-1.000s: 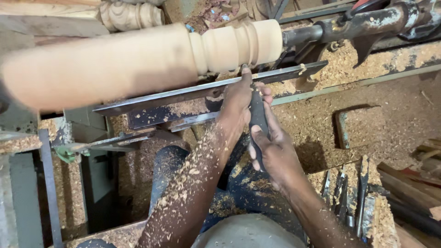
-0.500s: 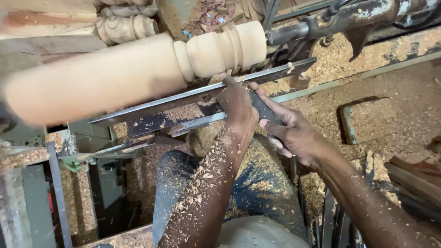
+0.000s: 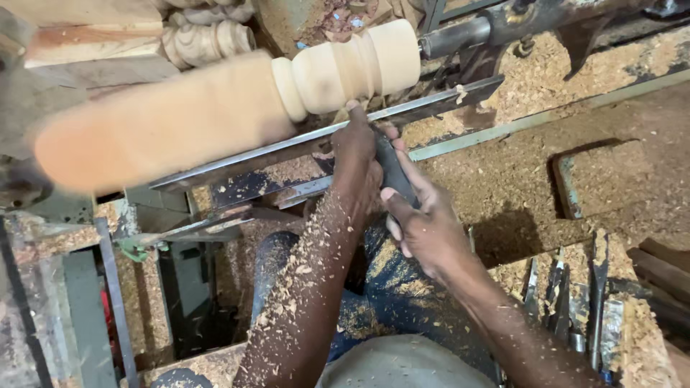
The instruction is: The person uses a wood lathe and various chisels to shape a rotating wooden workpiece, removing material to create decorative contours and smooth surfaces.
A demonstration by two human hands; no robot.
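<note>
Workpiece: a pale wooden spindle (image 3: pixel 215 108) lies across the lathe, blurred along its long plain stretch, with turned beads and a wider collar at its right end.
Tool rest: a long steel bar (image 3: pixel 287 149) runs just below the spindle, slanting up to the right.
Left hand (image 3: pixel 357 154): pressed down over the front of the turning chisel on the bar, fingers curled narrow around it, fingertips close under the beaded part.
Right hand (image 3: pixel 424 223): wrapped tight about the dark handle of the turning chisel (image 3: pixel 394 172), lower and nearer the body.
Where the chisel is: between both hands, its tip hidden behind the left hand at the beads.
Change from half a second ago: the right hand has drawn back and down from the bar, and the handle now points more steeply toward the person.
Change in forearms: both lie closer together, coated in shavings.
Around: sawdust (image 3: pixel 517 172) blankets the lathe bed; spare chisels (image 3: pixel 575 302) stand in a rack at lower right.
</note>
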